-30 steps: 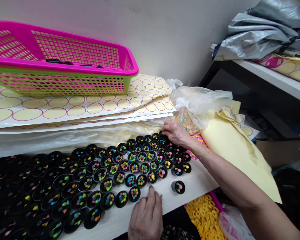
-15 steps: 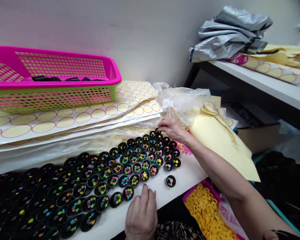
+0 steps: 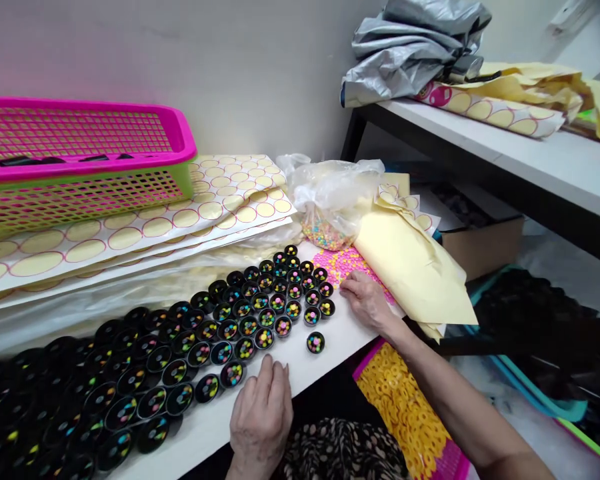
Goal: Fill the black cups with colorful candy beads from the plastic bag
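Rows of small black cups (image 3: 229, 330) with multicoloured beads in them cover the white table (image 3: 300, 373). One black cup (image 3: 315, 343) stands apart at the front right. My right hand (image 3: 367, 301) is low over the table, just right of the cups, beside a spread of loose pink and yellow beads (image 3: 347, 261). Its fingers are curled together; whatever is between them, if anything, is hidden. At the table's front edge rests my left hand (image 3: 263, 413), fingers extended toward the nearest cups, holding nothing visible.
A pink and green basket (image 3: 145, 183) sits on sheets printed with circles (image 3: 190, 217). Behind the beads lies a clear bag (image 3: 330, 213) of beads, with yellow paper (image 3: 410, 260) beside it. Below the table edge is a container of yellow rings (image 3: 405, 407). A white shelf (image 3: 520, 150) stands right.
My right hand has drawn back from the far end of the cup rows toward me, uncovering the loose beads. My left hand stays by the front cups. The view has shifted right.
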Motion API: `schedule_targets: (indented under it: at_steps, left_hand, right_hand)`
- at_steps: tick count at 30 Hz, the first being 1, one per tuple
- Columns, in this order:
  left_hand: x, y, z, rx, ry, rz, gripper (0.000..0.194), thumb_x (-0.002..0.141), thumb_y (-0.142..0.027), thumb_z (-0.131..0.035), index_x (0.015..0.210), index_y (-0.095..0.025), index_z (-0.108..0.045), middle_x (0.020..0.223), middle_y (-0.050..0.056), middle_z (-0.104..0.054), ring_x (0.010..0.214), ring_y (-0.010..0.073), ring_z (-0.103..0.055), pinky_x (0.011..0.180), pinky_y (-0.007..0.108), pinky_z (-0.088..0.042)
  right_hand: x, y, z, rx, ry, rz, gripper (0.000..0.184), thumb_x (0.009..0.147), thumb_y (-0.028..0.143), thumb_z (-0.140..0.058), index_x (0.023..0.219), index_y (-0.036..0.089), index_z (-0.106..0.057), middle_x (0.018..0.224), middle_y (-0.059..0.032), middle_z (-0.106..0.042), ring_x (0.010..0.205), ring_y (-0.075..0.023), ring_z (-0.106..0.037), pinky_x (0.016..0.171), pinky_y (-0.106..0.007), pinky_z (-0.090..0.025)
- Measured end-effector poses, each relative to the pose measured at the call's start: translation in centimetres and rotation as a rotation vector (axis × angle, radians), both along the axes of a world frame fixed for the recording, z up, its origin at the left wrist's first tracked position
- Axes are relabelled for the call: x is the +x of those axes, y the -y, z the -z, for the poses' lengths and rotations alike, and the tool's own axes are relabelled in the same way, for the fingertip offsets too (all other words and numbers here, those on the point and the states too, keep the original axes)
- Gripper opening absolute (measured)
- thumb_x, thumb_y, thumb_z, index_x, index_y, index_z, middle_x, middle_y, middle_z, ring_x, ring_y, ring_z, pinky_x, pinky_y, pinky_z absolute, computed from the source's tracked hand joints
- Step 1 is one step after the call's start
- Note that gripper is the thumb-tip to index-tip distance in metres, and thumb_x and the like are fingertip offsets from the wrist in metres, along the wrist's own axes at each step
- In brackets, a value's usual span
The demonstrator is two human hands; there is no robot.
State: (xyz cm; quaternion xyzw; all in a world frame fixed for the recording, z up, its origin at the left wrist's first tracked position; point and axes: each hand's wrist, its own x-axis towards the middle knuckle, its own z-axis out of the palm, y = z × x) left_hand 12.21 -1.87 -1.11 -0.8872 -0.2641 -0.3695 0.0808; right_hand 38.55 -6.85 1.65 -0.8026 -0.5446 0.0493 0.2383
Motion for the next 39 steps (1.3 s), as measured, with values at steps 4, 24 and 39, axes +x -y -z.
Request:
schedule_targets:
  at_steps: [4, 24, 39]
  left_hand:
    - [0.0, 0.1, 0.1, 0.002, -0.015, -0.007, 0.029, 0.069, -0.011, -0.070, 0.096, -0.011, -0.061, 0.101, 0.013, -0.067, 0.066, 0.0155, -0.052, 0.063, 0.029, -0.042]
    - [-0.4, 0.2, 0.6, -0.021, -0.024, -0.002, 0.032, 0.067, -0.008, -0.070, 0.097, -0.009, -0.061, 0.103, 0.015, -0.065, 0.072, 0.0192, -0.054, 0.064, 0.032, -0.043]
    - [-1.0, 0.4, 1.4, -0.065, 0.023, -0.026, 0.032, 0.069, -0.012, -0.070, 0.098, -0.007, -0.061, 0.104, 0.017, -0.065, 0.070, 0.0181, -0.051, 0.062, 0.032, -0.040]
  right_hand:
    - [0.1, -0.6, -0.3, -0.090, 0.145, -0.031, 0.024, 0.083, 0.008, -0.040, 0.074, 0.017, -0.060, 0.080, -0.0071, -0.054, 0.080, -0.0180, -0.046, 0.070, -0.029, -0.032]
    - [-2.1, 0.5, -0.6, -0.158, -0.019, -0.042, 0.020, 0.086, 0.013, -0.039, 0.074, 0.018, -0.054, 0.079, -0.0049, -0.055, 0.076, -0.0157, -0.050, 0.068, -0.026, -0.036]
    - [-1.0, -6.5, -5.9, 0.215, -0.581, -0.044, 0.013, 0.080, 0.027, -0.054, 0.071, 0.018, -0.055, 0.062, 0.0023, -0.048, 0.059, -0.0107, -0.042, 0.055, -0.024, -0.034]
